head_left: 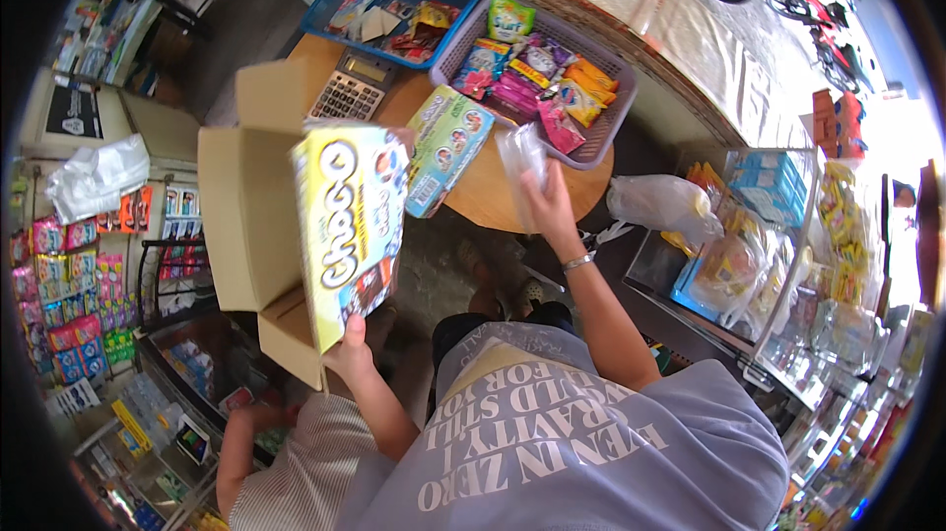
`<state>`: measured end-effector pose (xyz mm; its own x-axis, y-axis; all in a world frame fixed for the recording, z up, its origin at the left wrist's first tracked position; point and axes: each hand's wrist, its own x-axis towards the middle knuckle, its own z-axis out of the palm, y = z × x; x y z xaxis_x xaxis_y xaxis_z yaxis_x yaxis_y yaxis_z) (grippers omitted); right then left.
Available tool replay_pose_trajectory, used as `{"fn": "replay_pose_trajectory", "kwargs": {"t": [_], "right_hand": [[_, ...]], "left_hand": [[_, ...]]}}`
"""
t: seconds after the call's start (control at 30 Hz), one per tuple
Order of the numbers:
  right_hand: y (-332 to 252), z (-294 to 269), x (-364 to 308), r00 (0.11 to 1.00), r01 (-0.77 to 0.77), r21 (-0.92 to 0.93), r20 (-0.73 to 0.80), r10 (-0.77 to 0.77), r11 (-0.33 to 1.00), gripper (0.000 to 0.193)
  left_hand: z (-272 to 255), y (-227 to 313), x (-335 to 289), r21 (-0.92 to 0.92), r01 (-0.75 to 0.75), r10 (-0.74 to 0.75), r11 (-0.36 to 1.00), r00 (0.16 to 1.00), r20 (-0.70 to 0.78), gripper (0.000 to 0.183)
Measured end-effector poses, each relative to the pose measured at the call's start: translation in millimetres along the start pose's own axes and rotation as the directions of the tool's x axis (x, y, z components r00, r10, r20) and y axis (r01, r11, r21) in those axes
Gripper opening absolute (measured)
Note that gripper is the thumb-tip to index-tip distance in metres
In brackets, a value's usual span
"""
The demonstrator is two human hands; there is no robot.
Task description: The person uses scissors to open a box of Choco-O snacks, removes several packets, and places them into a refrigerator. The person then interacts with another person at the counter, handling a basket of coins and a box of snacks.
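My left hand grips the lower end of a yellow and pale-blue printed snack box, with the thumb on its near edge. The box stands tilted in front of an open brown cardboard carton; whether the hand also touches the carton is hidden. My right hand is raised over the round wooden table, closed on a clear plastic packet that is smeared by motion. Between the hands, a second, green and blue printed box lies on the table.
On the table stand a blue basket of small packs, a lilac basket of colourful sachets and a calculator. A co-worker's arm shows at lower left. Shelves with bagged goods flank the right; hanging sachets line the left.
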<state>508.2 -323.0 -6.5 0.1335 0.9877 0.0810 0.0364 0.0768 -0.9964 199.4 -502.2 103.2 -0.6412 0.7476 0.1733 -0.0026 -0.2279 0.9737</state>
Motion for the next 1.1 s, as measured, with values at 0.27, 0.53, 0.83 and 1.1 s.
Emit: {"fn": "replay_pose_trajectory", "kwargs": {"t": [0.27,0.53,0.83,1.1], "right_hand": [[32,-30,-10,0.96,0.261,-0.89,0.198,-0.198,0.375,0.081],[-46,-50,-43,0.929,0.325,-0.555,0.036,-0.368,0.766,0.102],[-92,-52,-79,0.753,0.635,-0.476,0.202,-0.627,0.609,0.124],[-88,-59,-68,0.77,0.621,-0.521,0.266,-0.58,0.586,0.109]], "left_hand": [[97,33,9,0.099,-0.099,0.068,0.99,0.959,0.274,0.047],[161,56,-33,0.067,0.014,-0.037,0.998,0.935,0.352,0.033],[220,-10,-93,0.144,-0.365,0.24,0.92,0.814,0.529,0.071],[243,28,-57,0.047,-0.393,0.276,0.918,0.722,0.634,0.116]]}}
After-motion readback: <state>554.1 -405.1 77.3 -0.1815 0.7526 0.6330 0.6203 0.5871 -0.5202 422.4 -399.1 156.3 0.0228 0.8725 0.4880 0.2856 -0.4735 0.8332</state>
